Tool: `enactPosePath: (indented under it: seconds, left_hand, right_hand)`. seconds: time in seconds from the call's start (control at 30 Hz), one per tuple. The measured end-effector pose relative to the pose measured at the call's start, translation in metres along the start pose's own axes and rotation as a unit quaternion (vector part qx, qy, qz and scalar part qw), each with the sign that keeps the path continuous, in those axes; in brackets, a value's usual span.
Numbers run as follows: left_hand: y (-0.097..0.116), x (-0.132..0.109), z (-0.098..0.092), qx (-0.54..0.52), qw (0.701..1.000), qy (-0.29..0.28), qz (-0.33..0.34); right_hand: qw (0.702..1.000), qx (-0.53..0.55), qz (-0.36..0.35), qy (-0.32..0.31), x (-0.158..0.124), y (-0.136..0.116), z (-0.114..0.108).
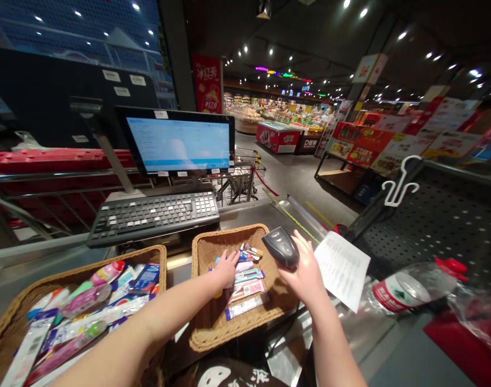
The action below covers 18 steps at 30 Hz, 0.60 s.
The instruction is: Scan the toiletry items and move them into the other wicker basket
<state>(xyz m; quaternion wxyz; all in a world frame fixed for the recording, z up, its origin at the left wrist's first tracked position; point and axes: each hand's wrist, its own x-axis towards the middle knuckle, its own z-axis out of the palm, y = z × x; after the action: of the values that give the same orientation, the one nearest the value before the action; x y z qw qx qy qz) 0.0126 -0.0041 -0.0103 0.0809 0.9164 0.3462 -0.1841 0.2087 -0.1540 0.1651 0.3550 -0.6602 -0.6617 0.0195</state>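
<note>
The left hand (226,269) is reaching into the small woven wicker basket (200,252), its fingers spread and lying flat on the thin colourful snack packets (245,290) inside it, gripping none of them. The right hand (305,271) is wrapping around the dark grey handheld barcode scanner (281,246), holding it just over the basket's right rim. The step in hand is probably picking a packet for scanning; the next move is calling for a pinch on one packet and a lift toward the scanner. The packets are lying directly under the left fingertips, in the basket's middle. A black keyboard (154,215) is sitting behind the basket.
</note>
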Motion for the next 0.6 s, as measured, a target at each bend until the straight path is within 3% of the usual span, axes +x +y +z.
enactPosePath:
  seconds: [0.3,0.47,0.6]
  left_hand:
    - [0.004,-0.011,0.001,-0.018,0.995,-0.099,0.007]
    - [0.01,-0.013,0.0,-0.02,0.998,-0.049,-0.045]
    - [0.028,-0.011,0.011,-0.033,0.997,-0.025,-0.068]
  right_hand:
    - [1.0,0.015,-0.02,0.002,0.008,0.002,0.004]
    - [1.0,0.023,-0.021,-0.003,0.009,0.0,0.005]
    - [0.999,0.026,-0.027,-0.006,0.008,-0.002,0.004]
